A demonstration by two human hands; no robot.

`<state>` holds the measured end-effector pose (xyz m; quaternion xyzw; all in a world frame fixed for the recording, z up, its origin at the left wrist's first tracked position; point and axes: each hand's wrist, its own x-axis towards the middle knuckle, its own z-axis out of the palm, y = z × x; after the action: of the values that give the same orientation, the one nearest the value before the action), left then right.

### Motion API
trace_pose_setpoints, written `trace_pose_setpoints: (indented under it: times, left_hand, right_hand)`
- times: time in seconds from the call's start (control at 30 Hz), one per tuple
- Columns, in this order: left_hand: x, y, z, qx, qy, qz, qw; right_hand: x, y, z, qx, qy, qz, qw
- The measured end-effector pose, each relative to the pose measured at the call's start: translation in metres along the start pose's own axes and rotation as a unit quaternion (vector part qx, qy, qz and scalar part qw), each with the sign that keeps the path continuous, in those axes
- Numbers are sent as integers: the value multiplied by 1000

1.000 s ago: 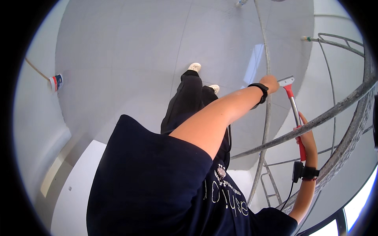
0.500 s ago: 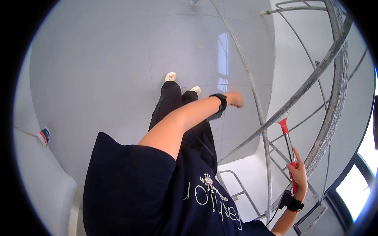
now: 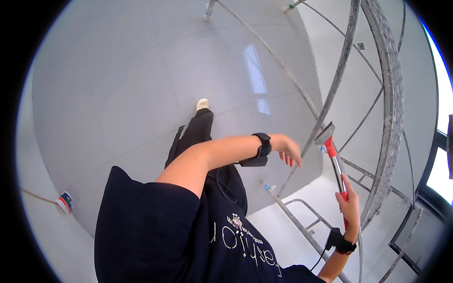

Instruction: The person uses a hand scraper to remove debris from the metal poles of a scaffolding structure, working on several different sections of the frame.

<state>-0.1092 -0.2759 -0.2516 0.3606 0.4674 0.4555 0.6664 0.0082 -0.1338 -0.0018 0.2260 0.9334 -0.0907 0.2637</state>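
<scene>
My right hand (image 3: pixel 349 205) is closed round the red grip of a scraper (image 3: pixel 336 165), a tool with a metal shaft and a flat blade. The scraper points up and away, its blade (image 3: pixel 324 134) appearing beside a scaffold pole (image 3: pixel 340 70); I cannot tell whether they touch. My left hand (image 3: pixel 289 149) reaches across my body from the left. Its fingers are loosely extended and bent down at the wrist, with nothing in them. It is apart from the scraper, to the left of the blade.
A metal scaffold surrounds my right side, with a thick speckled curved beam (image 3: pixel 388 94) and a thin slanting tube (image 3: pixel 278 59). Its ladder-like rungs (image 3: pixel 306 212) stand near a white wall. At far left sits a small bucket (image 3: pixel 65 203). Grey tiles (image 3: pixel 118 94) cover the floor.
The view has turned and I have stepped, so one shoe now shows instead of two. My left hand has unfolded its fingers. The scraper, still in my right hand, has shifted left in view.
</scene>
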Motion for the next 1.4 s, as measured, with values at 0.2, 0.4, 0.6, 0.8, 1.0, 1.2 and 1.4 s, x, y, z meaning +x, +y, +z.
trace_pose_setpoints:
  times: [0.2,0.4,0.6,0.8,1.0,1.2,1.4]
  left_hand:
    - [-22,-16,79,-158,10,-18,987]
    - [8,-36,107,-314,188,-21,931]
    - [14,-33,96,-267,362,-37,892]
    - [18,-38,90,-160,551,-17,819]
    - [20,-49,81,-182,523,-25,832]
    - [20,-58,76,-236,494,-64,834]
    - [26,-40,93,-382,555,-79,735]
  right_hand:
    - [-18,-7,73,204,-98,46,973]
    - [2,8,180,211,-10,-31,977]
    - [17,-9,203,297,40,-13,954]
    - [19,-43,194,483,-25,36,875]
    - [14,-42,184,626,-201,69,750]
    - [2,-54,187,646,-187,90,735]
    - [2,-40,205,681,-190,98,701]
